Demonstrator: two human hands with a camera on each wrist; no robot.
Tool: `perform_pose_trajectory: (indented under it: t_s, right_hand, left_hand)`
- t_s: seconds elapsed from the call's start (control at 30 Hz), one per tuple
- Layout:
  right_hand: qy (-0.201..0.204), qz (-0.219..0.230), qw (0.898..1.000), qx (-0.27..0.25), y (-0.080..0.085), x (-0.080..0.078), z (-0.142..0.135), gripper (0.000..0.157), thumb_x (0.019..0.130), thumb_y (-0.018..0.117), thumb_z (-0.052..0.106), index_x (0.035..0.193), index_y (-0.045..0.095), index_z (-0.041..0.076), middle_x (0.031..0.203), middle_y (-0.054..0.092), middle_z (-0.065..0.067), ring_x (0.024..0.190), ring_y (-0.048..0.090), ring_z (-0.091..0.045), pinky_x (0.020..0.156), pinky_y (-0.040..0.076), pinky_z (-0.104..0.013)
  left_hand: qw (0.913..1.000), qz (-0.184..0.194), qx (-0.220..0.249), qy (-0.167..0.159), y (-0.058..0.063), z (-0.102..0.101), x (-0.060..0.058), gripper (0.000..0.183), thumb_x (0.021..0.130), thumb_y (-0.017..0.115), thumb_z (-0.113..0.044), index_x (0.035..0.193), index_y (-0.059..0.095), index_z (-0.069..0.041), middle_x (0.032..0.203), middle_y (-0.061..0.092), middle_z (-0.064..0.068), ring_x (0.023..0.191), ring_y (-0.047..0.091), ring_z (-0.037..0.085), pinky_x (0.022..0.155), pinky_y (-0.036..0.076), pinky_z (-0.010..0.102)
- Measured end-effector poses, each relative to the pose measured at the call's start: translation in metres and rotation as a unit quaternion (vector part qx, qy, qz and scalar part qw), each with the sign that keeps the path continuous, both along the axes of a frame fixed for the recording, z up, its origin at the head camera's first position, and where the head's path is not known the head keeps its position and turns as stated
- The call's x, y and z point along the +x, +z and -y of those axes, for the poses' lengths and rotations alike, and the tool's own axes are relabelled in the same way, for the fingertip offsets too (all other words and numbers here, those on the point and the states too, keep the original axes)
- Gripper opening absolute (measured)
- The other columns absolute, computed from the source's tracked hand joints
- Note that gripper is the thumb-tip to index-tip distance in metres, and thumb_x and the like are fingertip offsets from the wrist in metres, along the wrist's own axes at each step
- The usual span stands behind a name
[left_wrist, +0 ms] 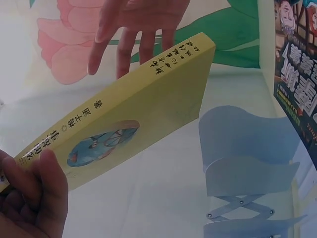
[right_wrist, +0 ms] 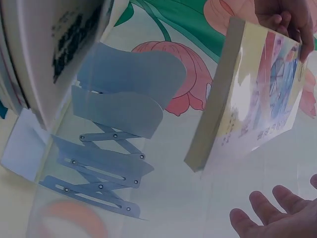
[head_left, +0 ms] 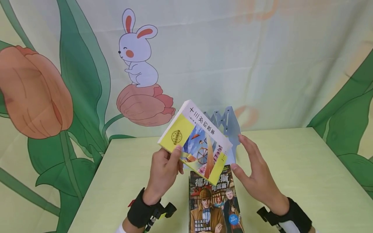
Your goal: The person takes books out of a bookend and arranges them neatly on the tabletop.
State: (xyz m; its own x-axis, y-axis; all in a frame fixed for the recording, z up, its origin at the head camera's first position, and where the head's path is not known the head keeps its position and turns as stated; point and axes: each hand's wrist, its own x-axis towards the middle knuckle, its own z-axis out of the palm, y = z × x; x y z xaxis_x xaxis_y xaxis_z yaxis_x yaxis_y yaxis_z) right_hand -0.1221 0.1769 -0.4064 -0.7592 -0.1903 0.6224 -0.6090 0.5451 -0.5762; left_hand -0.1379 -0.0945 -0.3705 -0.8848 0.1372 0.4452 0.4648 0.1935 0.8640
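A yellow and white paperback book (head_left: 193,139) is held up at a tilt, its front cover facing the head camera. My left hand (head_left: 164,173) grips it by the lower left edge, thumb on the cover. In the left wrist view, the yellow spine (left_wrist: 106,99) and back cover show. To the right of the book, my right hand (head_left: 259,181) has its fingers spread and holds nothing. Behind the paperback stands a blue-grey folding bookend (head_left: 231,121), partly hidden by it. Its crossed metal bars and wavy plates show in the right wrist view.
Below the paperback lies a dark illustrated book (head_left: 208,207) with detective figures on its cover, its far end overlapped by the raised book. Page edges beneath it show in the right wrist view. The pale green table (head_left: 122,187) meets a printed cloth backdrop (head_left: 204,64).
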Motion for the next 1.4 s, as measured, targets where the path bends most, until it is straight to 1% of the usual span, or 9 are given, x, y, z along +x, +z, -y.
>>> perform_pose_trajectory:
  t_s: [0.1,0.3,0.37,0.43,0.57,0.77,0.9,1.1,1.4]
  right_hand:
    - [0.003,-0.002,1.0,-0.002,0.003,-0.005,0.001,0.081,0.088,0.066,0.01,0.157,0.023,0.017,0.157,0.031,-0.011,0.139,0.039,-0.036,0.105,0.037,-0.063]
    - [0.009,-0.006,1.0,-0.006,0.001,-0.012,0.0,0.077,0.09,0.065,0.007,0.155,0.025,0.014,0.157,0.035,-0.009,0.139,0.039,-0.029,0.113,0.032,-0.024]
    - [0.014,-0.001,1.0,-0.011,-0.001,-0.013,-0.001,0.077,0.09,0.064,0.006,0.156,0.024,0.015,0.157,0.035,-0.009,0.139,0.04,-0.028,0.112,0.03,-0.019]
    - [0.02,0.008,1.0,-0.014,-0.002,-0.013,-0.001,0.075,0.091,0.062,0.006,0.156,0.025,0.015,0.156,0.037,-0.008,0.139,0.041,-0.027,0.111,0.035,-0.022]
    - [0.033,0.032,0.999,-0.015,-0.002,-0.012,0.0,0.075,0.094,0.059,0.006,0.157,0.022,0.018,0.154,0.04,-0.008,0.134,0.048,-0.028,0.104,0.046,-0.041]
    - [0.08,0.087,0.992,-0.053,-0.006,-0.013,0.0,0.07,0.098,0.052,0.006,0.157,0.02,0.026,0.139,0.052,-0.014,0.106,0.065,-0.023,0.08,0.056,-0.03]
    - [0.15,0.15,0.972,-0.104,-0.008,-0.013,0.001,0.058,0.103,0.044,0.007,0.156,0.024,0.022,0.119,0.06,-0.019,0.083,0.068,-0.015,0.059,0.057,-0.032]
    - [0.203,0.211,0.946,-0.143,-0.009,-0.013,0.003,0.046,0.107,0.034,0.012,0.152,0.028,0.007,0.102,0.063,-0.024,0.07,0.071,-0.017,0.055,0.057,-0.037]
    - [0.19,0.259,0.933,-0.163,-0.011,-0.011,0.003,0.045,0.109,0.031,0.024,0.148,0.035,0.003,0.098,0.066,-0.015,0.07,0.071,-0.02,0.059,0.057,-0.04]
  left_hand:
    - [0.9999,0.002,-0.004,-0.009,0.0,0.0,0.001,0.033,0.104,0.046,-0.017,0.132,0.058,-0.002,0.07,0.06,0.015,0.045,0.05,0.01,0.044,0.047,0.029]
    - [0.9987,0.006,-0.007,-0.051,0.002,0.003,0.002,0.032,0.105,0.044,-0.014,0.13,0.058,0.001,0.086,0.068,0.019,0.045,0.05,0.008,0.045,0.049,0.028]
    - [0.9974,0.011,-0.008,-0.07,0.002,0.004,0.002,0.033,0.105,0.043,-0.014,0.129,0.057,0.002,0.087,0.069,0.02,0.045,0.05,0.008,0.044,0.048,0.028]
    - [0.9959,0.019,-0.008,-0.088,0.002,0.006,0.001,0.033,0.105,0.042,-0.015,0.128,0.058,0.002,0.088,0.069,0.021,0.046,0.05,0.007,0.043,0.047,0.027]
    - [0.9928,0.034,-0.003,-0.115,0.001,0.008,0.0,0.035,0.106,0.041,-0.016,0.13,0.056,0.003,0.087,0.067,0.023,0.047,0.052,0.007,0.043,0.047,0.028]
    - [0.9851,0.072,0.014,-0.156,-0.001,0.01,-0.005,0.039,0.106,0.041,-0.021,0.134,0.053,0.004,0.095,0.067,0.027,0.049,0.054,0.008,0.043,0.041,0.021]
    - [0.9797,0.099,0.02,-0.174,-0.004,0.012,-0.008,0.04,0.106,0.041,-0.024,0.133,0.053,0.004,0.093,0.066,0.026,0.049,0.055,0.01,0.043,0.036,0.02]
    - [0.9725,0.133,0.034,-0.188,-0.009,0.014,-0.015,0.043,0.106,0.041,-0.028,0.131,0.055,0.004,0.082,0.068,0.008,0.048,0.055,0.01,0.044,0.035,0.018]
    - [0.9568,0.171,0.073,-0.224,-0.017,0.013,-0.022,0.048,0.106,0.041,-0.032,0.136,0.051,0.005,0.089,0.073,0.0,0.048,0.049,0.007,0.047,0.038,0.017]
